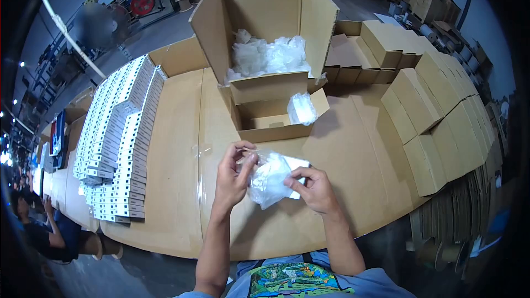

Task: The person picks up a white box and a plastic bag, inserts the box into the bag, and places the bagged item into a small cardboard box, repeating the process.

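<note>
In front of my chest, my left hand (233, 175) curls its fingers and thumb around the left side of a crumpled clear plastic bag (266, 183). My right hand (313, 189) pinches the bag's right side between thumb and fingers. A flat white box (300, 163) shows at the right of the bag, partly covered by the plastic. Just beyond my hands stands an open cardboard box (274, 133). One plastic-wrapped white packet (302, 109) sits inside it at the right end.
Behind stands a tall open carton (265, 8) holding crumpled clear plastic bags (270, 55). White boxes (124, 132) are stacked in rows at left. Brown cardboard boxes (436, 116) are piled at right. Cardboard covers the table (176, 187). Another person (52, 232) is at far left.
</note>
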Demonstrator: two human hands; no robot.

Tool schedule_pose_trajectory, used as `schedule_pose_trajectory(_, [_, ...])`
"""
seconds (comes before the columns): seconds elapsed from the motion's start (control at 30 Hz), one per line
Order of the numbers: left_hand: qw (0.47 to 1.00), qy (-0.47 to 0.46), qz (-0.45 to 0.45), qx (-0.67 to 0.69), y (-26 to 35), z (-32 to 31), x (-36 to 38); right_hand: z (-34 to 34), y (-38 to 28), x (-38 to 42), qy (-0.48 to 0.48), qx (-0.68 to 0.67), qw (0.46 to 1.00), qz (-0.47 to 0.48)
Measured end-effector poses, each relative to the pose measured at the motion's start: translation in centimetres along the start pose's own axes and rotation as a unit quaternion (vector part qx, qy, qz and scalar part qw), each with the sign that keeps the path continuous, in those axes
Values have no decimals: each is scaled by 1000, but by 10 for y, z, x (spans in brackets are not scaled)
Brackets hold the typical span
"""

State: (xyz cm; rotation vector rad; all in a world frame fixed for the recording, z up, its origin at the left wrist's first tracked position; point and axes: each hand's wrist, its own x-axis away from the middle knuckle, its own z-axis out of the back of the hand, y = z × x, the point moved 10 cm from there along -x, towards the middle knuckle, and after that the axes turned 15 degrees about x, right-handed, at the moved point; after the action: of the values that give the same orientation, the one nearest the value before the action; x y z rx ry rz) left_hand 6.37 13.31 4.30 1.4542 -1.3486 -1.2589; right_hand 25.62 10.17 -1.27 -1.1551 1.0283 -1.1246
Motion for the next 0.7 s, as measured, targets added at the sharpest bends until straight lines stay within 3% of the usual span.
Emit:
schedule_pose_trajectory(0.03, [997,43,-38,-42,7,12,1,2,-2,3,29,29,999,15])
schedule_pose_trajectory(0.07, [993,103,1,-51,3,27,7,4,-5,7,58,58,996,31])
schedule_pose_trajectory(0.1, [981,91,-81,-149,22,25,12,7,-7,12,88,87,991,44])
schedule_pose_trajectory(0.17, [909,61,-242,-335,50,8,29,8,-10,20,124,138,981,47])
schedule_pose_trajectory(0.2, [906,28,-256,-335,51,-1,33,7,-17,23,137,165,975,55])
schedule_pose_trajectory(0.3, [897,-74,-237,-367,53,-34,36,0,-35,30,159,224,959,74])
schedule_pose_trajectory(0.43, [927,-118,-198,-297,27,-36,26,-11,-63,32,137,315,924,170])
schedule_pose_trajectory(0.6, [930,-116,-243,-251,20,-36,28,-16,-71,34,133,360,897,221])
schedule_pose_trajectory(0.7, [951,-45,-203,-229,5,-25,24,-17,-63,32,120,359,908,178])
